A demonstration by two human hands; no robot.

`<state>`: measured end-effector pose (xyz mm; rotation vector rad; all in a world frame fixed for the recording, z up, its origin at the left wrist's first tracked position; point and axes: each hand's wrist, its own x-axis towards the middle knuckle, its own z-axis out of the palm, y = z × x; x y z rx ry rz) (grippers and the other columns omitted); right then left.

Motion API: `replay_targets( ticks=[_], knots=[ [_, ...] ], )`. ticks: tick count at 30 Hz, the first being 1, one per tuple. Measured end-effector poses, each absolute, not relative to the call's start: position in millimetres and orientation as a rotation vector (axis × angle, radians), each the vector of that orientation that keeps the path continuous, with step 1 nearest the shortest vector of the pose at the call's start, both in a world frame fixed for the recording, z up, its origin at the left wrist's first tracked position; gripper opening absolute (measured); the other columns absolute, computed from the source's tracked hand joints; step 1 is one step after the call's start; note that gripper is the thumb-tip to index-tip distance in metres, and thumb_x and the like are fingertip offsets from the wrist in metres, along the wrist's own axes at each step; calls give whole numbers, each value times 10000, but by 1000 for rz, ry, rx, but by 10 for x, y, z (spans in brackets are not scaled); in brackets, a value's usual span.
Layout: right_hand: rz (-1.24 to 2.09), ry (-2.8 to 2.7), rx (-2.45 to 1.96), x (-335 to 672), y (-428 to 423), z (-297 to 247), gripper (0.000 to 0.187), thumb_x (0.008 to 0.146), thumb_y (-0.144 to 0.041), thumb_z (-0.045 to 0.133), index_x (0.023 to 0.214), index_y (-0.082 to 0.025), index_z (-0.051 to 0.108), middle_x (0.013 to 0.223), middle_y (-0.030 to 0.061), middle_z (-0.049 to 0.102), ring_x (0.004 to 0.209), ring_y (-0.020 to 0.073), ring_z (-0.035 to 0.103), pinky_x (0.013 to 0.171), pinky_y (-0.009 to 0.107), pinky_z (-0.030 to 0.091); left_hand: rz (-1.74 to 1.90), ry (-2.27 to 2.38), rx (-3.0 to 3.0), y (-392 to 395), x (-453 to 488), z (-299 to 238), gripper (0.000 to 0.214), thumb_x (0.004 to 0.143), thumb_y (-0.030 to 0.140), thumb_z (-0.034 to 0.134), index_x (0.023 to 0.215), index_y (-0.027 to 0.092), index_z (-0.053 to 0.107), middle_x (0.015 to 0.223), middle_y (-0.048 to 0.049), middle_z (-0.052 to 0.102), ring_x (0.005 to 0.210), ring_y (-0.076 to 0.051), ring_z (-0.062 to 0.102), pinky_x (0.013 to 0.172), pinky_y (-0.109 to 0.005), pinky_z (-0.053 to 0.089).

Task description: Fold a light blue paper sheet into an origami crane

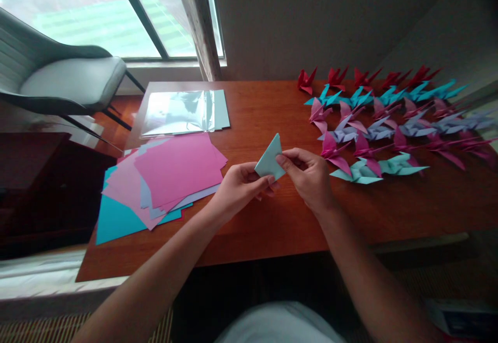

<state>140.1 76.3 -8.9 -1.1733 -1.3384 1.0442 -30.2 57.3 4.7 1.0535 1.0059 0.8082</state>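
A small folded piece of pale mint paper (pixel 268 159), triangular with its tip pointing up, is held just above the wooden table (pixel 272 223). My left hand (pixel 239 187) pinches its lower left edge, thumb on top. My right hand (pixel 309 174) grips its right edge between thumb and fingers. Both hands are closed on the paper.
A loose stack of pink, lilac and cyan paper sheets (pixel 167 177) lies to the left, with a clear plastic sleeve (pixel 182 112) behind it. Rows of several folded paper cranes (pixel 389 120), red, teal, pink, lilac and mint, fill the table's right side. A grey chair (pixel 66 81) stands by the window.
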Motion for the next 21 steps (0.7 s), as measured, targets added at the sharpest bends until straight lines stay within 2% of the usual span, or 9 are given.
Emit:
replay_targets(
  ticks=[6,14,18,21],
  knots=[
    [1120,-1328,-1147,1358,754,-73,244,828,-453,751,861,-213,724,789,12,739,708,154,675,641,276,552,871,1038,1030,569,-290,53,270,799,378,785,851,128,700,776,-54,756,592,-108,667,489,-165,458],
    [1136,-1365,-1137,1342,748,-107,176,854,-379,732,881,-206,716,814,12,734,721,145,672,660,272,548,894,1021,1049,587,-326,67,344,841,455,735,911,118,720,796,-66,748,629,-120,669,509,-172,480],
    [1000,-1460,-1179,1349,743,-124,244,885,-379,697,1075,-226,696,850,6,697,746,146,653,673,282,544,899,1079,1047,597,-329,58,350,832,465,734,866,117,721,763,-61,741,585,-111,649,488,-174,467],
    [762,-1597,-1188,1358,735,-116,358,921,-347,646,1268,-261,621,997,31,691,809,158,648,676,293,545,913,1114,1032,603,-313,47,355,823,473,730,829,118,717,736,-60,731,585,-120,653,478,-178,463]
  ],
)
